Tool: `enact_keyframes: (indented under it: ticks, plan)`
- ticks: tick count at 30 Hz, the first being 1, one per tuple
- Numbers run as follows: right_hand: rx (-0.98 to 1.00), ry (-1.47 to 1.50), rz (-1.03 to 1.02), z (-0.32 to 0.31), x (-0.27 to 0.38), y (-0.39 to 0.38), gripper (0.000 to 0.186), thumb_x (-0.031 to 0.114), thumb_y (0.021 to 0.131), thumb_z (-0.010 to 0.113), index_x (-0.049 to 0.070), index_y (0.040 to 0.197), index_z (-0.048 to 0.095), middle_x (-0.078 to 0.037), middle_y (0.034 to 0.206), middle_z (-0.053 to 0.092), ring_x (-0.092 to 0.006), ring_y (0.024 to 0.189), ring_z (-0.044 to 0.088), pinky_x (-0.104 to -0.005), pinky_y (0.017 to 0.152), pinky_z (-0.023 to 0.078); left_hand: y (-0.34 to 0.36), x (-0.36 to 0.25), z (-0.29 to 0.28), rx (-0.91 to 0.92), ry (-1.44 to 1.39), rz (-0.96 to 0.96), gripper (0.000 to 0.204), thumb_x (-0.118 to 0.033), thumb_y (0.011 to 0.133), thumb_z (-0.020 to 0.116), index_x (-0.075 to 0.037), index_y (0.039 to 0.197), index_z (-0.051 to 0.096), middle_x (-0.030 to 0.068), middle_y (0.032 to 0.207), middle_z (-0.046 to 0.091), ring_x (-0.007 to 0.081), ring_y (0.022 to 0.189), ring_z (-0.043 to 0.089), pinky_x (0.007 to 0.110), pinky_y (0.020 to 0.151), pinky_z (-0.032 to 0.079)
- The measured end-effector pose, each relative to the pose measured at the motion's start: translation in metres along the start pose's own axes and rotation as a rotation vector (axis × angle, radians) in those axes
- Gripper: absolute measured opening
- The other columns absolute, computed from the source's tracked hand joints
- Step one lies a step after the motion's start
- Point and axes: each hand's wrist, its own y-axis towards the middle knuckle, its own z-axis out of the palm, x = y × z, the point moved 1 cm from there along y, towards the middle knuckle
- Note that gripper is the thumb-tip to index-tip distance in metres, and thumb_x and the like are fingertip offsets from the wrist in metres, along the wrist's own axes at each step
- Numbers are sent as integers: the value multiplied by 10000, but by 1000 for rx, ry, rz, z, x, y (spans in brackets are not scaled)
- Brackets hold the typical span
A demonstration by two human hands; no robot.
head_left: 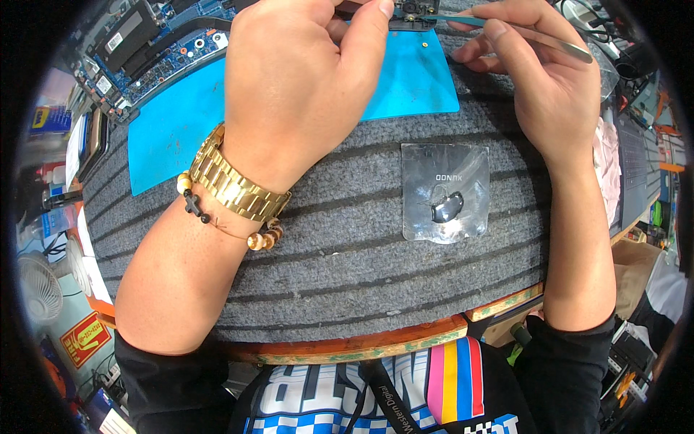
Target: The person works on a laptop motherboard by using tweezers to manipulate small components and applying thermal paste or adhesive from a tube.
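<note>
The right hand pinches tweezers toward the black module at its left; for the left hand, I cannot tell. If tweezers slip, they may scratch the module.

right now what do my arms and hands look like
The left hand and right hand are both ungloved. A gold-coloured metal link band and a beaded bracelet, with a black cross and banded brown beads, circle the left wrist; the right wrist is bare. Black sleeves end near the elbows.
</note>
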Motion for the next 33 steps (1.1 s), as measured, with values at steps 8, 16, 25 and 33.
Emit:
enact_keyframes:
  ticks: [8,16,25,33]
  plan:
    - [-3,43,17,-1,0,1,55,15,1039,614,-12,1080,636,-73,875,737,-93,759,694,-225,696,552,10,-34,-5,30,35,-148,60,6,990,680,58,1011,702,53,811,720,46,659,623,207,565,481]
    - [-4,50,26,1,0,2,57,17,1039,614,-7,1084,640,-69,888,736,-90,762,696,-222,694,552,-1,-4,1,-31,121,-5,59,5,988,684,56,1007,707,56,804,720,49,680,642,210,577,492]
    - [-8,-17,-1,3,1,0,57,17,1041,621,0,1088,649,-60,889,735,-87,770,701,-217,688,551,0,-2,-1,2,59,-50,56,7,989,688,56,1010,706,49,809,719,50,685,641,211,588,500]
    - [-14,-20,19,3,2,-1,60,20,1043,627,1,1093,653,-56,885,736,-88,771,705,-215,689,549,-1,-8,2,-43,139,61,58,-1,995,681,50,1013,701,49,812,713,39,647,612,208,557,473]
